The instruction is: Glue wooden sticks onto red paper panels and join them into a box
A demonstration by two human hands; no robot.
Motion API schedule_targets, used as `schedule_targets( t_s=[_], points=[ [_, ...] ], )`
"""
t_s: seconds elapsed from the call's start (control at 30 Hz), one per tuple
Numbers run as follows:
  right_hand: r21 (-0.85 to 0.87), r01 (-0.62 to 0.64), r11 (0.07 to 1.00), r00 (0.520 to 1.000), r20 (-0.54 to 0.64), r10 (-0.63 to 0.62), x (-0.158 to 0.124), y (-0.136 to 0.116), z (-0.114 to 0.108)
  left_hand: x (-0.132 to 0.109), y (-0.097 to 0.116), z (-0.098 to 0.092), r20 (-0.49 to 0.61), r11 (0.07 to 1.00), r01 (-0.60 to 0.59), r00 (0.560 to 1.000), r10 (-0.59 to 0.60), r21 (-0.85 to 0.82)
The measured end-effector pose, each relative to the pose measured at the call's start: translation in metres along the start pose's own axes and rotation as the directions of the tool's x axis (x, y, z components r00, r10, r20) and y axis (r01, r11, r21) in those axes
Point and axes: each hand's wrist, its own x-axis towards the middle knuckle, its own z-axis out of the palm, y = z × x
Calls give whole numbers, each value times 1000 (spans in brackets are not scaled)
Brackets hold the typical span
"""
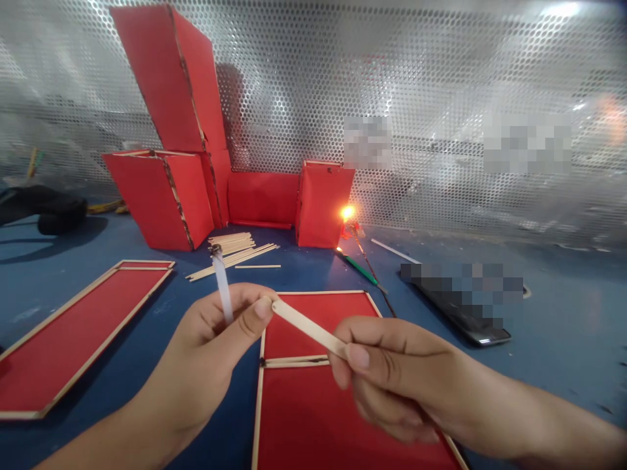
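Note:
A wooden craft stick [309, 329] is held level between my two hands, above a red panel [304, 414] edged with thin wooden sticks. My left hand [208, 356] pinches its left end between thumb and finger. The same hand also grips a whitish glue stick [222, 284], upright, with a dark burnt tip. Closed on the craft stick's right end is my right hand [404, 375]. Across the panel runs a crosspiece of sticks [294, 360] with dark marks on it.
A small flame [348, 212] burns beyond my right hand, near a green-handled tool [360, 268]. Several loose sticks [232, 258] lie ahead. Red box shapes [161, 202] stand along the perforated metal wall. Another framed red panel [83, 336] lies left, a black phone-like object [460, 313] right.

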Motion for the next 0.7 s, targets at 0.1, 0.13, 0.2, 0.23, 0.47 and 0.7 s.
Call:
schedule_targets(
  t_s=[0.1,0.13,0.2,0.23,0.47,0.7],
  points=[
    [193,63,979,994,78,-79,5,10,-4,0,1,-3,19,1000,5,1000,-5,12],
    [226,74,971,992,85,-95,6,13,-4,0,2,-4,21,999,4,1000,-5,34],
    [271,85,959,988,100,-116,9,17,-4,1,4,-4,21,997,7,1000,-9,81],
    [294,95,951,986,101,-129,11,18,-3,1,5,-3,40,994,8,999,-13,110],
    [140,310,940,942,-182,-283,10,1,-13,-7,7,10,310,968,71,939,-145,239],
    [-859,-93,503,772,-381,-509,34,-15,-56,2,7,0,-28,998,68,997,-68,9]
  ],
)
